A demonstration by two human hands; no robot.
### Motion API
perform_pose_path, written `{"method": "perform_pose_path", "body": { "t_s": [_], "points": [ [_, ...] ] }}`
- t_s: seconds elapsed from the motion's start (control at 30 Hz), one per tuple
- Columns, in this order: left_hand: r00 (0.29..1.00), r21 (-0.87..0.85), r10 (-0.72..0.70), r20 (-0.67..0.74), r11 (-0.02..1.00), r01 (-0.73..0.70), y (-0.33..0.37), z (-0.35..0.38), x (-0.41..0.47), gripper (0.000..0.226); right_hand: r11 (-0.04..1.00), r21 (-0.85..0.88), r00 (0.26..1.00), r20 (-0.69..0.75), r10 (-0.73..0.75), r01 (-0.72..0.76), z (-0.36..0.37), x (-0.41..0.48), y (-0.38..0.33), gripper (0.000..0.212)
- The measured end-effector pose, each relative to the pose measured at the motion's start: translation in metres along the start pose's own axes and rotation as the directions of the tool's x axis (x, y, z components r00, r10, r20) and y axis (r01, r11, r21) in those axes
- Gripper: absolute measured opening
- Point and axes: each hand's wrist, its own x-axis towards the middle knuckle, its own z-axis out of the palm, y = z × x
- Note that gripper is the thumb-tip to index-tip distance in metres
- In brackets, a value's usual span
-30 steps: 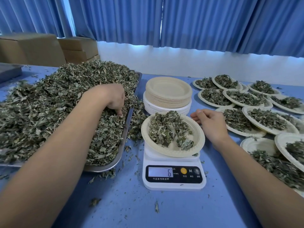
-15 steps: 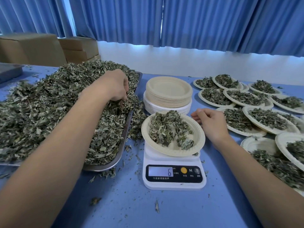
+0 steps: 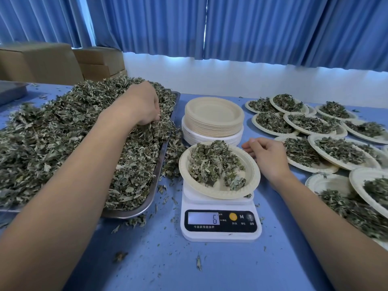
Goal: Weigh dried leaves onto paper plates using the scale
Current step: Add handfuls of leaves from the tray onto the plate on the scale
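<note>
Here, left hand [image 3: 140, 105] pinches dried leaves [image 3: 52, 143] in tray [image 3: 156, 181]; right hand [image 3: 267, 157] rests loosely curled beside weighing plate [image 3: 251, 175].

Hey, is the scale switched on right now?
On. The scale has a lit display reading 6, with the paper plate of leaves on it.

Single view, worn on the head, facing forward and tilted down over the blue table [image 3: 210, 269]. Close in: forearms entering from both lower corners, left hand [image 3: 142, 106] left of centre, fingers curled into the dried leaves [image 3: 52, 143], right hand [image 3: 270, 158] right of centre. Scale [image 3: 220, 223] just below mid-frame, near enough to read its display. Wide-angle, taking in the curtains [image 3: 252, 28] across the top edge and filled paper plates [image 3: 315, 122] at right.
</note>
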Motion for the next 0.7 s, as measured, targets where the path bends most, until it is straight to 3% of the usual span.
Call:
{"method": "perform_pose_path", "body": {
  "t_s": [0.33, 0.53, 0.7],
  "points": [
    [0.995, -0.007, 0.082, -0.058, 0.997, -0.082, 0.011, -0.001, -0.006, 0.013, 1.0, -0.013, 1.0, -0.004, -0.004, 0.004, 0.0, -0.002, -0.003, 0.032],
    [0.996, -0.025, 0.085, 0.035, 0.996, -0.084, 0.013, -0.003, -0.008, 0.01, 1.0, -0.027, 1.0, -0.006, 0.002, -0.002, -0.001, -0.002, -0.002, 0.031],
    [0.981, 0.117, 0.04, 0.192, 0.991, -0.063, 0.011, 0.004, -0.012, 0.008, 0.999, -0.038, 1.0, -0.002, 0.006, -0.006, -0.001, -0.003, -0.004, 0.031]
  ]
}}
